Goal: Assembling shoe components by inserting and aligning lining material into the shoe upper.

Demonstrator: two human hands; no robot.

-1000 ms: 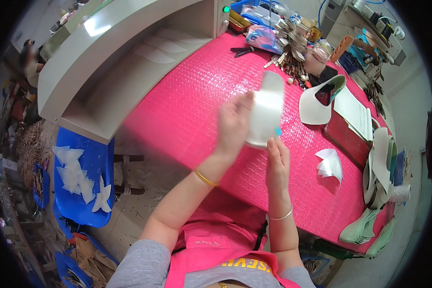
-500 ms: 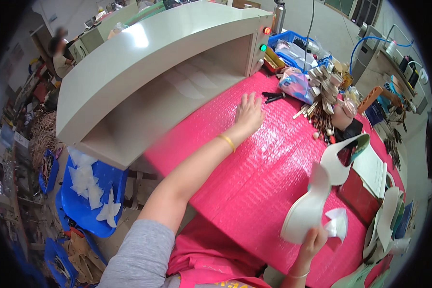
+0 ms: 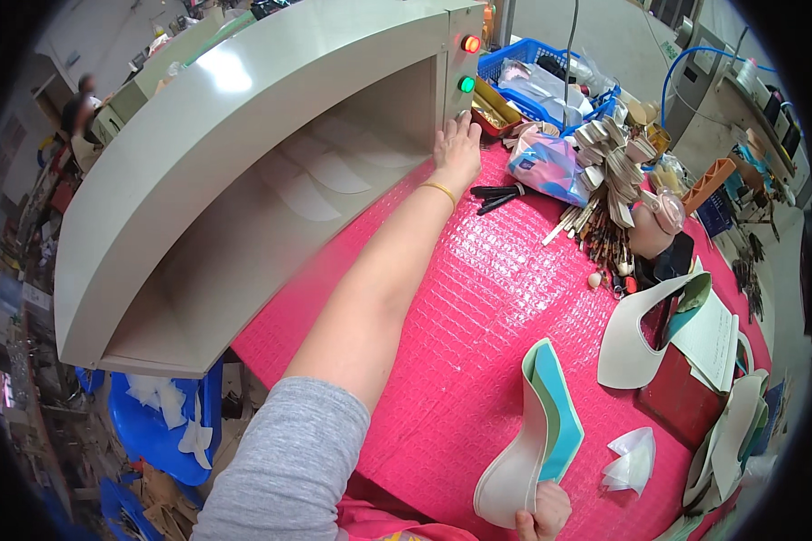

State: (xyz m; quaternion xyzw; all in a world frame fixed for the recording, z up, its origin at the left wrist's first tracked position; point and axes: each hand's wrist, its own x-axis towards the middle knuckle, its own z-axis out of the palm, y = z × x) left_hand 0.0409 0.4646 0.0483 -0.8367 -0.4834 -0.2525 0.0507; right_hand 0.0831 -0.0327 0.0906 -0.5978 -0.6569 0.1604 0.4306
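Observation:
My left hand (image 3: pixel 457 155) reaches to the foot of the machine's side panel, its fingertips over a small knob (image 3: pixel 465 116) below a red and a green light. The fingers partly hide the knob and look closed around it. Near the table's front edge, my right hand (image 3: pixel 547 514) grips the lower end of a curved white piece with turquoise backing, seemingly a cut shoe part (image 3: pixel 514 464). Its layers spread apart toward the top. Inside the arched machine (image 3: pixel 244 77) lie several pale curved pieces (image 3: pixel 302 189).
Pink sheeting (image 3: pixel 406 343) covers the table. At right are white translucent cut pieces (image 3: pixel 632 460), a curved white part (image 3: pixel 630 338) and a red box (image 3: pixel 677 397) with papers. Brushes (image 3: pixel 604 239), black clips (image 3: pixel 496 196) and a blue basket (image 3: pixel 523 59) crowd the back.
My left hand has moved from above the table to the panel's knob. My right hand has drawn the curved piece nearer and turned it, leaving the translucent pieces on the table.

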